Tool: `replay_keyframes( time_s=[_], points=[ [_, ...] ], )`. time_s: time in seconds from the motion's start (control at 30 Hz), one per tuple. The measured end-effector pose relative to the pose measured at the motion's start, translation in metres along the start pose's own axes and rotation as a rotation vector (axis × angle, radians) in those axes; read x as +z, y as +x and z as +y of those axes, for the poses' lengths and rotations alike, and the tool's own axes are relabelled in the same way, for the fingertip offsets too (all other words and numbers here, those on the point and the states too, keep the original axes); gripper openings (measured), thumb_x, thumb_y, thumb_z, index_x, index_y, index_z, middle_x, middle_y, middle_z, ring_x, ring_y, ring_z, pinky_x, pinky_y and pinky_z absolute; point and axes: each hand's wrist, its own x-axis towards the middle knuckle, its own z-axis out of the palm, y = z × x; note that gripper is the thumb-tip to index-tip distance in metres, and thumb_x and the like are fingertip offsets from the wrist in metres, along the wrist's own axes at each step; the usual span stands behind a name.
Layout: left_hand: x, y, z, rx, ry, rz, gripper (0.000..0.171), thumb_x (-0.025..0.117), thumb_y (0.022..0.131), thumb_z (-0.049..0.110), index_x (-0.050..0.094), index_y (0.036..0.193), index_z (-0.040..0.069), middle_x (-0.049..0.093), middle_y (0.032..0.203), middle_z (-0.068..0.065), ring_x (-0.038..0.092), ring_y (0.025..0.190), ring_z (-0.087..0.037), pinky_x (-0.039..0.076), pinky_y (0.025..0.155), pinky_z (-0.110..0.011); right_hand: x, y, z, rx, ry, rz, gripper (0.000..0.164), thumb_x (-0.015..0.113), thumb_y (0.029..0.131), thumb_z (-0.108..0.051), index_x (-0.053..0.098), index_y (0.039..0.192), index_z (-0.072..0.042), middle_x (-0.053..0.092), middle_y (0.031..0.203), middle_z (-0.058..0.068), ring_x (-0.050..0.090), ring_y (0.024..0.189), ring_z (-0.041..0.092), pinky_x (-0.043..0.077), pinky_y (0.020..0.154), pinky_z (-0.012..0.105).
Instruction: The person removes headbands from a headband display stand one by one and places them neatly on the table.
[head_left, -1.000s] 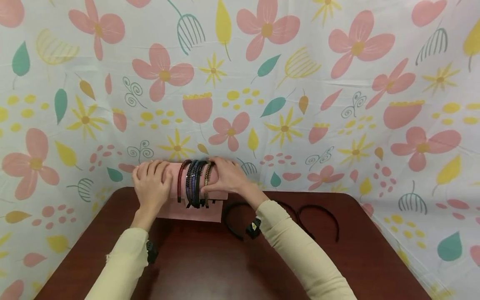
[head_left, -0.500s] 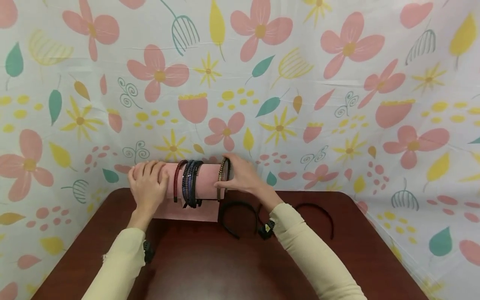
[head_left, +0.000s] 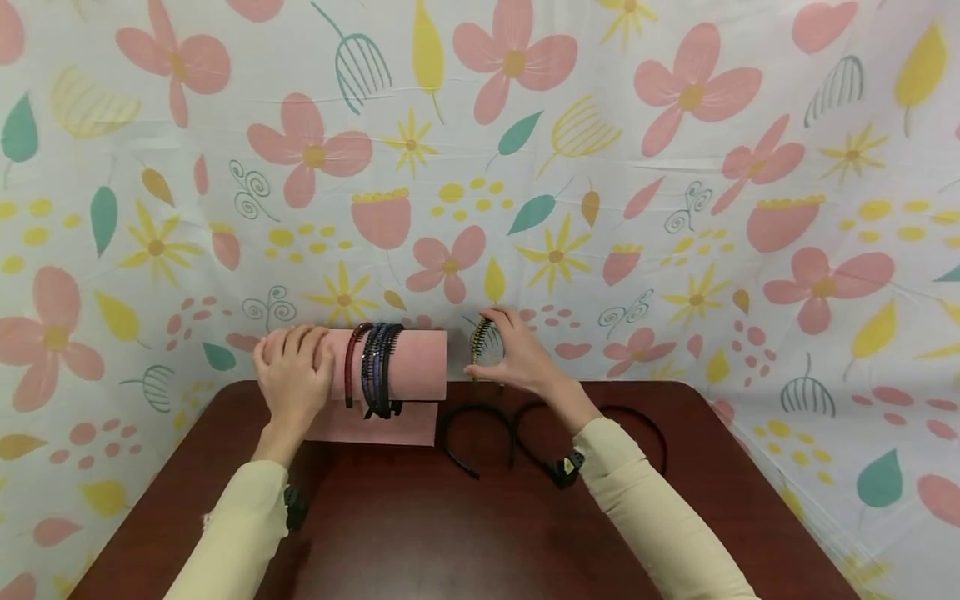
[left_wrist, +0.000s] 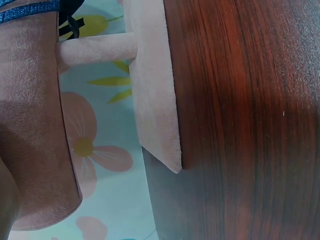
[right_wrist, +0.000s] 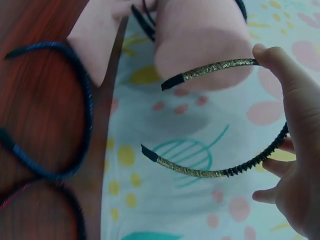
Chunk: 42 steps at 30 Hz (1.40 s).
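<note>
A pink padded headband stand [head_left: 420, 363] lies crosswise near the back of the table. My left hand [head_left: 295, 375] grips the left end of its roll, fingers over the top. A dark red headband [head_left: 350, 367] and several blue and black headbands [head_left: 375, 367] circle the roll. Just beyond the roll's right end, my right hand [head_left: 525, 357] pinches a gold glittery headband [right_wrist: 215, 66] with small black teeth inside. That headband is off the roll, its two tips pointing back toward the stand in the right wrist view. The left wrist view shows the stand's base [left_wrist: 155, 90].
More headbands lie on the brown table [head_left: 420, 517] to the right of the stand, among them a dark blue one [right_wrist: 87, 107] and a dark reddish one [right_wrist: 75, 207]. A flower-printed cloth [head_left: 585, 317] hangs close behind the table.
My right hand has slid the gold headband rightward along the roll and off its end. My left hand has stayed on the stand's left end.
</note>
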Motion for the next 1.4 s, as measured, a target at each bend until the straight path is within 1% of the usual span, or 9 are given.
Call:
replay_keyframes(
  time_s=[0.2, 0.37, 0.53, 0.73, 0.8, 0.97, 1.1, 1.2, 1.4],
  points=[
    [0.000, -0.001, -0.001, 0.005, 0.001, 0.013, 0.039, 0.045, 0.097, 0.038, 0.070, 0.109, 0.011, 0.066, 0.116, -0.013, 0.053, 0.116, -0.037, 0.024, 0.108, -0.063, -0.003, -0.014, 0.024, 0.017, -0.010, 0.039, 0.093, 0.081, 0.077, -0.042, 0.036, 0.152, -0.013, 0.032, 0.150, 0.019, 0.046, 0.127, 0.037, 0.040, 0.101, 0.059],
    [0.001, 0.000, 0.000, 0.005, 0.005, 0.011, 0.039, 0.045, 0.097, 0.038, 0.070, 0.109, 0.011, 0.066, 0.116, -0.013, 0.053, 0.116, -0.036, 0.025, 0.106, -0.064, -0.014, -0.031, 0.044, 0.129, -0.010, 0.002, 0.093, 0.079, 0.080, -0.044, 0.031, 0.155, -0.018, 0.027, 0.154, 0.018, 0.043, 0.131, 0.040, 0.044, 0.098, 0.059],
    [0.001, 0.000, 0.002, 0.003, 0.004, -0.004, 0.038, 0.045, 0.097, 0.038, 0.070, 0.109, 0.012, 0.066, 0.116, -0.013, 0.053, 0.116, -0.037, 0.024, 0.107, -0.064, -0.024, -0.047, 0.070, 0.178, -0.082, -0.001, 0.093, 0.078, 0.081, -0.042, 0.031, 0.155, -0.013, 0.029, 0.150, 0.022, 0.051, 0.119, 0.039, 0.046, 0.093, 0.057],
    [-0.002, 0.003, 0.001, 0.003, 0.006, 0.005, 0.038, 0.044, 0.097, 0.038, 0.070, 0.109, 0.013, 0.066, 0.117, -0.012, 0.053, 0.117, -0.036, 0.024, 0.107, -0.064, -0.033, -0.072, 0.098, 0.270, -0.058, -0.056, 0.096, 0.076, 0.082, -0.049, 0.027, 0.157, -0.014, 0.026, 0.148, 0.023, 0.045, 0.122, 0.042, 0.046, 0.090, 0.058],
    [-0.002, 0.005, 0.001, 0.005, 0.006, -0.004, 0.039, 0.044, 0.098, 0.038, 0.070, 0.110, 0.013, 0.066, 0.117, -0.012, 0.052, 0.118, -0.036, 0.024, 0.108, -0.063, -0.038, -0.081, 0.107, 0.298, -0.092, -0.071, 0.095, 0.074, 0.083, -0.051, 0.028, 0.157, -0.013, 0.027, 0.146, 0.024, 0.038, 0.127, 0.046, 0.044, 0.090, 0.061],
    [-0.004, 0.007, -0.001, 0.000, 0.014, -0.008, 0.039, 0.043, 0.098, 0.038, 0.070, 0.110, 0.013, 0.066, 0.117, -0.013, 0.052, 0.118, -0.037, 0.024, 0.107, -0.064, -0.048, -0.098, 0.125, 0.336, -0.182, -0.090, 0.094, 0.071, 0.084, -0.054, 0.029, 0.156, -0.011, 0.030, 0.144, 0.028, 0.029, 0.131, 0.053, 0.042, 0.087, 0.066],
    [-0.004, 0.006, -0.003, -0.001, 0.014, -0.011, 0.039, 0.043, 0.098, 0.039, 0.069, 0.111, 0.013, 0.065, 0.117, -0.012, 0.052, 0.119, -0.036, 0.023, 0.107, -0.064, -0.054, -0.112, 0.136, 0.370, -0.226, -0.098, 0.092, 0.069, 0.085, -0.057, 0.030, 0.156, -0.014, 0.029, 0.149, 0.026, 0.029, 0.133, 0.053, 0.038, 0.087, 0.071],
    [-0.003, 0.004, -0.004, -0.001, 0.020, 0.000, 0.039, 0.043, 0.098, 0.040, 0.070, 0.110, 0.013, 0.065, 0.117, -0.011, 0.052, 0.118, -0.036, 0.024, 0.107, -0.064, -0.058, -0.122, 0.143, 0.382, -0.258, -0.106, 0.091, 0.068, 0.085, -0.059, 0.030, 0.156, -0.017, 0.030, 0.149, 0.026, 0.031, 0.132, 0.057, 0.033, 0.088, 0.077],
    [0.000, 0.001, -0.003, 0.014, 0.033, 0.000, 0.039, 0.043, 0.097, 0.039, 0.070, 0.110, 0.013, 0.066, 0.116, -0.012, 0.053, 0.117, -0.036, 0.025, 0.106, -0.064, -0.067, -0.142, 0.157, 0.417, -0.299, -0.123, 0.090, 0.067, 0.085, -0.060, 0.030, 0.156, -0.019, 0.027, 0.153, 0.029, 0.033, 0.127, 0.066, 0.033, 0.085, 0.080]
  ],
)
